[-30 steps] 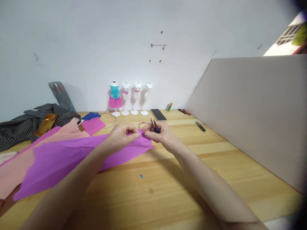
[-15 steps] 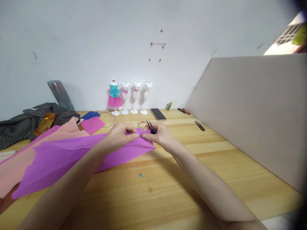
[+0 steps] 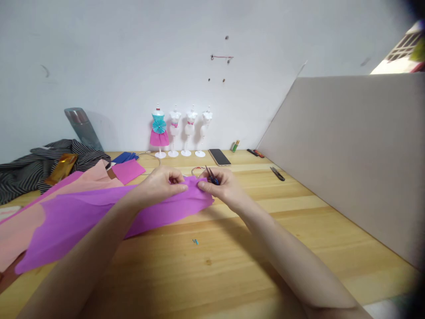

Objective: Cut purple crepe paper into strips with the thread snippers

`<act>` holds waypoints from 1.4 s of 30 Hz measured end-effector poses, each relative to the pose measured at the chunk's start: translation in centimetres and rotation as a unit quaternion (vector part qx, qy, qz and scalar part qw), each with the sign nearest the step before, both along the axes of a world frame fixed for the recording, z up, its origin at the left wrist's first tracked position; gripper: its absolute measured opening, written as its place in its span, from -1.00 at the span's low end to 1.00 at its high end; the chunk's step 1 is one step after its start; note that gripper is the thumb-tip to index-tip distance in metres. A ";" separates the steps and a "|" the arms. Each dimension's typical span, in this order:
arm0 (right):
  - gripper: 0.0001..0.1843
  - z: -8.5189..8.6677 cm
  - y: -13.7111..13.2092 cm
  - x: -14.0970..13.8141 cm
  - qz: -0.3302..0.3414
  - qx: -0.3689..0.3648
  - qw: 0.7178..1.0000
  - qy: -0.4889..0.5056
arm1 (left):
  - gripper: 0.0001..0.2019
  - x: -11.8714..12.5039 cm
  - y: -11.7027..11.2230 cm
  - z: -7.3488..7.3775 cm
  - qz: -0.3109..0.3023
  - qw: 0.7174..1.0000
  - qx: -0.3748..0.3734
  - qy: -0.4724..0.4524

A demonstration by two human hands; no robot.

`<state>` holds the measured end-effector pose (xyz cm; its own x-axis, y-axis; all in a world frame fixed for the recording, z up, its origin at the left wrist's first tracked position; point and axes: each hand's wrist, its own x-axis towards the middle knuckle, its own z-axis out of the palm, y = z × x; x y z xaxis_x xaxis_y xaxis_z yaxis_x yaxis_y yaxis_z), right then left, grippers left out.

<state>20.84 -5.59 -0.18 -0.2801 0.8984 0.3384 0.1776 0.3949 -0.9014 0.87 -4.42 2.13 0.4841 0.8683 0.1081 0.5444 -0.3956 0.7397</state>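
Note:
My left hand (image 3: 159,184) pinches the top edge of a thin purple fabric (image 3: 169,215) between thumb and fingers. My right hand (image 3: 221,186) pinches the same edge near its right end, a short gap away from the left. Small pointed scissors (image 3: 212,175) with blue on the handle are tucked in the fingers of my right hand, tips up. The purple fabric stretches far to the left, partly beneath my left forearm, overlapping a peach fabric (image 3: 20,235). Tiny blue bits (image 3: 195,241) lie on the wooden table (image 3: 232,270) just in front of the hands.
Several small white mannequins (image 3: 190,128) line the wall, one in a blue and pink dress (image 3: 159,128). A phone (image 3: 219,157), a green bottle (image 3: 235,145) and black snips (image 3: 277,173) lie right. A striped cloth (image 3: 20,177), tumbler (image 3: 83,128) and pink square (image 3: 129,171) are left.
My hands have moved slightly apart along the fabric's edge, and more of the purple strip shows between them. The small scissors stay in my right hand.

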 end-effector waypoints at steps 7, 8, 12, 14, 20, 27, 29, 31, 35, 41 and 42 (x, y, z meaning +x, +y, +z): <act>-0.78 -0.3 0.2 0.1 0.002 0.033 0.999 -0.026 | -0.86 -0.7 0.0 0.5 -0.003 0.999 0.003 0.033; -0.78 -0.3 0.2 0.0 0.000 0.036 0.999 -0.033 | -0.86 -0.6 0.0 0.4 -0.003 0.999 0.007 0.034; -0.78 -0.6 0.0 -0.3 0.006 0.046 0.998 -0.034 | -0.82 -0.1 0.2 -0.3 0.010 0.998 0.044 0.040; -0.85 -0.5 -0.2 -0.4 0.010 0.066 0.997 -0.028 | -0.81 0.1 0.2 -0.5 0.023 0.996 0.064 0.050; -0.85 0.1 -0.5 -0.3 -0.065 0.052 0.997 0.002 | -0.84 0.2 0.1 -0.4 0.043 0.993 0.091 0.061; -0.86 -0.4 -1.0 -1.4 0.033 0.002 0.999 0.006 | -0.86 0.8 -0.1 -0.4 0.043 0.996 0.069 0.036; -0.87 -0.5 -1.0 -1.5 0.026 0.013 1.000 0.001 | -0.86 1.0 -0.3 -0.4 0.038 0.997 0.070 0.024; -0.87 -0.3 -1.0 -1.3 -0.006 0.037 0.999 -0.003 | -0.84 0.9 -0.3 -0.4 0.038 0.997 0.071 0.014; -0.87 0.1 -1.1 -0.9 -0.061 0.093 0.994 -0.015 | -0.83 0.3 0.0 -0.4 0.062 0.994 0.088 0.005; -0.82 -0.6 -1.4 -1.4 -0.022 0.105 0.993 -0.039 | -0.83 0.2 0.2 -0.6 0.066 0.994 0.082 0.012; -0.84 -0.7 -1.5 -1.5 -0.014 0.110 0.993 -0.043 | -0.83 0.3 0.2 -0.5 0.066 0.994 0.082 0.015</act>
<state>19.34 -7.07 -0.93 -0.2929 0.8133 0.5027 0.2634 0.5740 -0.7753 1.19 -4.27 1.59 0.3717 0.8965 0.2412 0.6202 -0.4331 0.6540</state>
